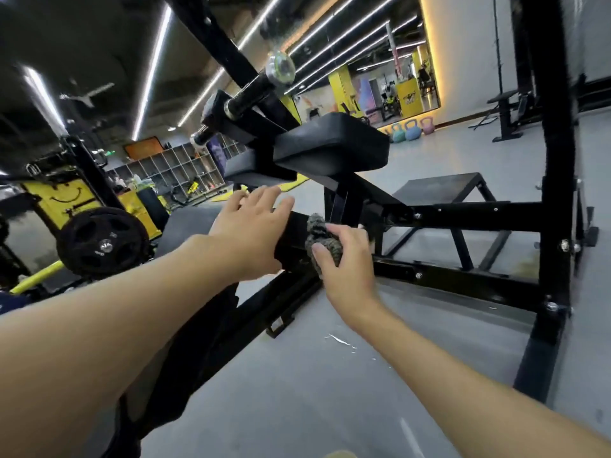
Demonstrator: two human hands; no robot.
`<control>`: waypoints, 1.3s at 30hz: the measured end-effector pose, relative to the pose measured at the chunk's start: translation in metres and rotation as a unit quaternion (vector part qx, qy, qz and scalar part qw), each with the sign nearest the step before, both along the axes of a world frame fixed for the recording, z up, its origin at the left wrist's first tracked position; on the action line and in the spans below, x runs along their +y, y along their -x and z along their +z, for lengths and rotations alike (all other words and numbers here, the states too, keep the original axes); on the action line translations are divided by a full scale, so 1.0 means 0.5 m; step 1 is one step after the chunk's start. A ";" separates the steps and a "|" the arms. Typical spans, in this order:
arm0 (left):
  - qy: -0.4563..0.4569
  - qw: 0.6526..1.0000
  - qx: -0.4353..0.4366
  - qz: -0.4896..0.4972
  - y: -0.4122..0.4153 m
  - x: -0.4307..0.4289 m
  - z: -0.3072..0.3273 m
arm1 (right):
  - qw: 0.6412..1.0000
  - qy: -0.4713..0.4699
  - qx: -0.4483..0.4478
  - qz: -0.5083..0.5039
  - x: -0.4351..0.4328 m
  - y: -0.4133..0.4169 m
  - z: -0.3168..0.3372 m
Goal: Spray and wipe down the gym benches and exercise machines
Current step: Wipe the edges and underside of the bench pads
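No word, brand or number can be read in this gym hall. The nearest thing to a sign is a black smiling face drawn on the yellow box at the left, and the pale marks at the hub of the black weight plate just beside it are too blurred to make out. Far off, a small green lit sign, an orange board and a dark emblem on a yellow panel at the far right are all illegible.

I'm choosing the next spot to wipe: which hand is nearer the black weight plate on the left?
Left. The left hand reaches open over the machine frame, right of the weight plate; the right hand, gripping the cloth, is farther right.
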State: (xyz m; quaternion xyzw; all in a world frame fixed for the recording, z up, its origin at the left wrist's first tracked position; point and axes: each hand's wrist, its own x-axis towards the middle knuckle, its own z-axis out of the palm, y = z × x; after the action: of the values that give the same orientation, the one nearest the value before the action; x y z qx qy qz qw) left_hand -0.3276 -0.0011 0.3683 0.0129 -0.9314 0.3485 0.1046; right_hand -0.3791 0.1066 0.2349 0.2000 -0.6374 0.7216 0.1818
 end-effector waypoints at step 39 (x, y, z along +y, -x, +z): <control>0.148 0.986 0.061 -0.043 0.065 -0.045 -0.009 | 0.970 0.085 -0.047 -0.224 -0.137 0.241 -0.121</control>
State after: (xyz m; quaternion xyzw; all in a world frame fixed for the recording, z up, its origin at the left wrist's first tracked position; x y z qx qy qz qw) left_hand -0.3604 -0.0237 0.3636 -0.0220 -0.8612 0.4761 0.1765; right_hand -0.4998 0.0379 0.1745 0.0018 -0.6101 0.7225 0.3252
